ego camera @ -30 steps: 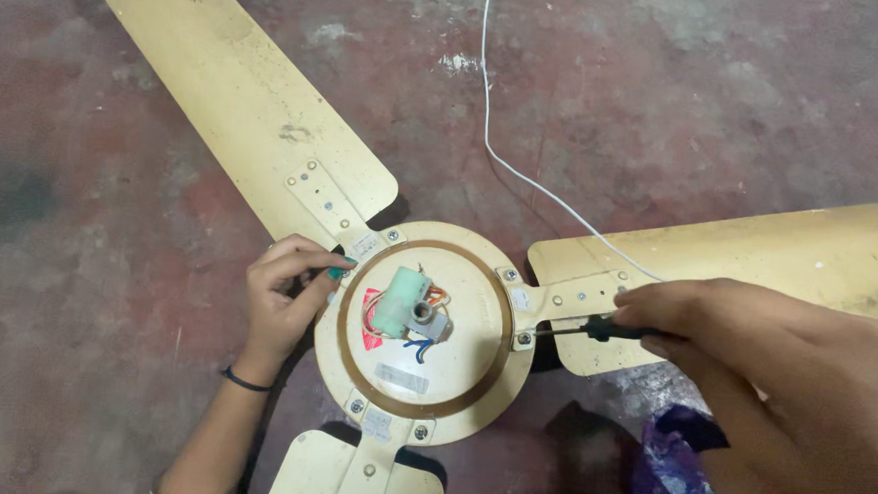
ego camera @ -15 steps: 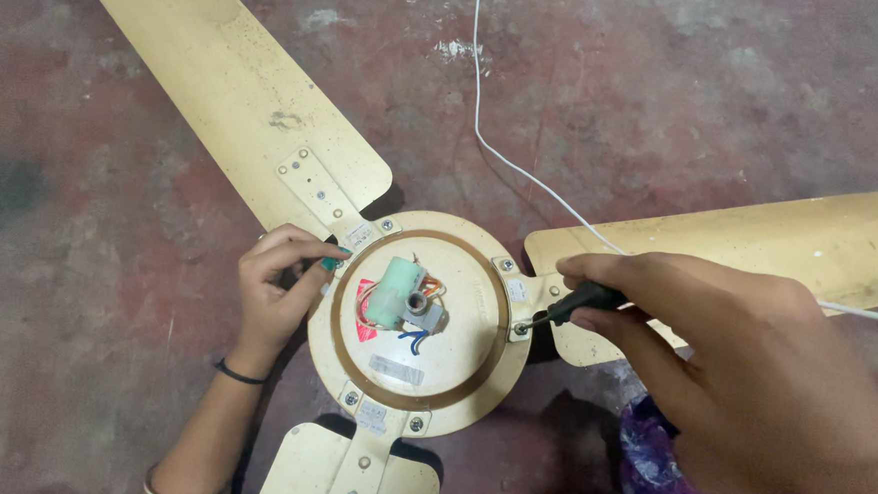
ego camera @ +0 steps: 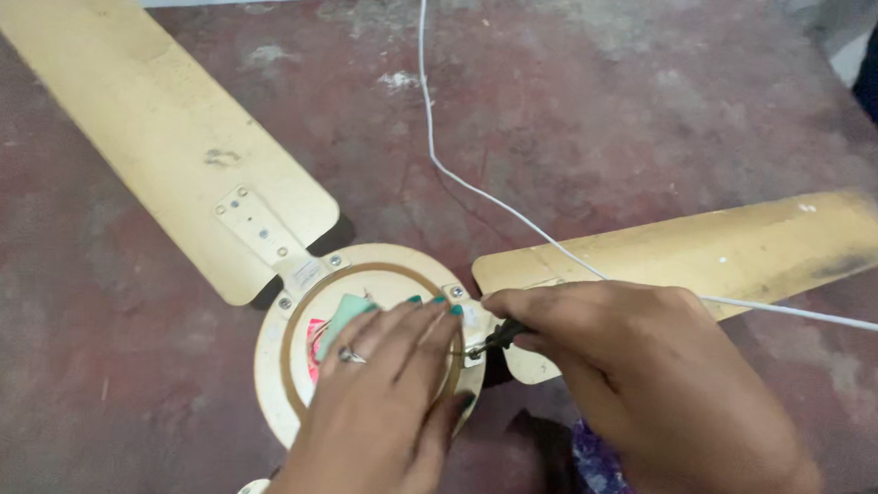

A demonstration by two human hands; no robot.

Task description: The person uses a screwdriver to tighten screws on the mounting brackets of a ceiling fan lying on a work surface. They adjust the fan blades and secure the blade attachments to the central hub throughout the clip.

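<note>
A cream ceiling fan lies on the floor, its round motor hub (ego camera: 280, 374) at lower centre. My left hand (ego camera: 380, 414) lies flat on top of the hub with its fingers spread, covering most of it. A pale green part (ego camera: 348, 312) and a bit of red show beside the fingers. My right hand (ego camera: 642, 388) grips a black-handled screwdriver (ego camera: 502, 335). Its tip sits at a screw on the hub's right rim, where the right blade (ego camera: 699, 246) joins.
A second blade (ego camera: 145, 131) stretches to the upper left. A white cable (ego camera: 434, 147) runs from the top edge across the right blade. Purple patterned cloth (ego camera: 602, 486) shows at the bottom. The floor (ego camera: 73, 358) is rough, reddish concrete.
My left hand has moved from the hub's left rim onto its top, covering the centre. The right hand stays on the screwdriver at the right rim. The view has come closer.
</note>
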